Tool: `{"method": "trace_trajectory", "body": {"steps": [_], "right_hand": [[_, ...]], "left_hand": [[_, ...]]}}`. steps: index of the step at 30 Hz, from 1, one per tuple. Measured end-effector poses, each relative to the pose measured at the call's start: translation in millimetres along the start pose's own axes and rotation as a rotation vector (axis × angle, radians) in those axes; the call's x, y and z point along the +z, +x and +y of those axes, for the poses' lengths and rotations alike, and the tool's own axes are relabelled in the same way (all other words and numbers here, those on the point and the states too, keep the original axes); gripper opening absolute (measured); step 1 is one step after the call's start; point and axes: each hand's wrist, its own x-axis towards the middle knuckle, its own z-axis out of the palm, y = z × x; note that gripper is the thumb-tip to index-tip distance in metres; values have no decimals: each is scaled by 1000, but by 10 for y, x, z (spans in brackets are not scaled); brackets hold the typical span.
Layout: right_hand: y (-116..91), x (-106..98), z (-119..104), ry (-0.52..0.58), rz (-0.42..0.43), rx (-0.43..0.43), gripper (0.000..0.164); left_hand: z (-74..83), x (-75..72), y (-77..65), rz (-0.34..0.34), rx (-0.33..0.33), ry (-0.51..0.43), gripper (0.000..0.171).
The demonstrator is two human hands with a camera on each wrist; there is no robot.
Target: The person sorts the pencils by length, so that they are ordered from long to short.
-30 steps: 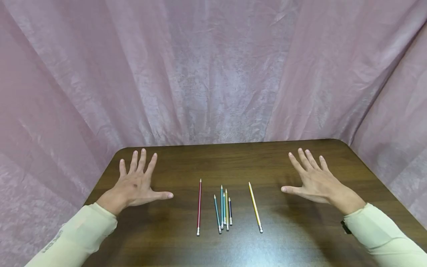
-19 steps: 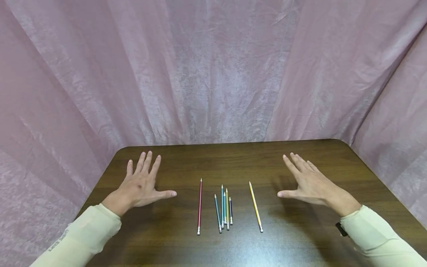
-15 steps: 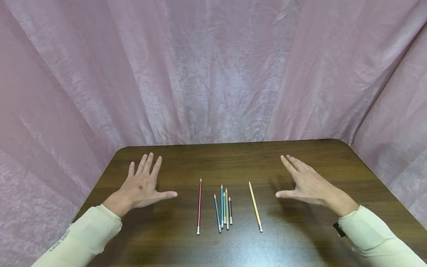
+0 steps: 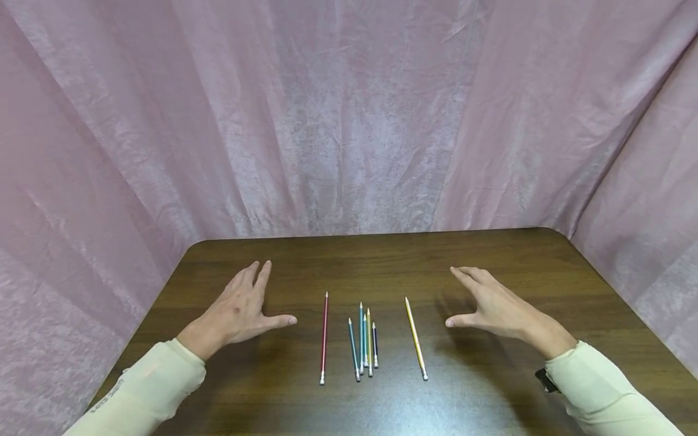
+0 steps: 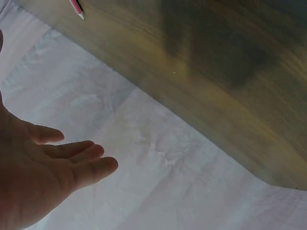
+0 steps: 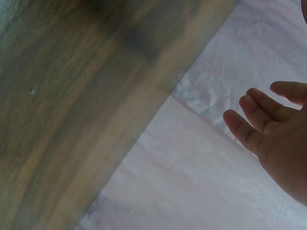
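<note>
Both hands hover over the table with nothing in them. My left hand (image 4: 237,309), thumb held out to the right, is nearest the red pencil (image 4: 324,339). To the right of the yellow pencil (image 4: 416,339) is my right hand (image 4: 496,309), its thumb pointing inward. Between those two pencils lie several shorter ones in a loose bunch: teal pencils (image 4: 354,348), a gold pencil (image 4: 369,342) and a dark blue pencil (image 4: 375,345). All have their tips toward the far edge. In the left wrist view, the red pencil's tip (image 5: 78,9) shows at the top.
The brown wooden table (image 4: 382,260) has rounded far corners. Pink curtains (image 4: 338,121) hang behind it and along both sides. A dark band (image 4: 546,380) shows at the right wrist, under the pale sleeve (image 4: 600,387).
Both hands have moved inward toward the pencils and turned so the palms face each other more. Their spread fingers have drawn closer together. The pencils lie as before.
</note>
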Motion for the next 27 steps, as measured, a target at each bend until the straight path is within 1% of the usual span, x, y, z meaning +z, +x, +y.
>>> {"method": "trace_trajectory", "body": {"steps": [3,8,10,13,17,20,24,27], "right_hand": [[5,21,-7,-3,13,-8,100],[16,66,-15,-5,38,-6,92],[21,80,-22,-9,49,-8,89],[24,101,-37,-6,57,-2,82],[23,136,-63,6,49,28,73],[28,170,-81,21,53,28,66],[51,211,-104,72,68,9,59],[75,227,-129,124,64,14,54]], "left_hand": [[17,28,1,9,4,-11,121],[37,88,-3,8,19,6,112],[46,111,-6,1,11,6,110],[67,141,0,-12,0,-19,108],[109,173,15,-50,-15,-70,105],[141,195,25,-83,-27,-109,103],[177,216,24,-126,-54,-159,101],[206,223,15,-153,-86,-191,98]]}}
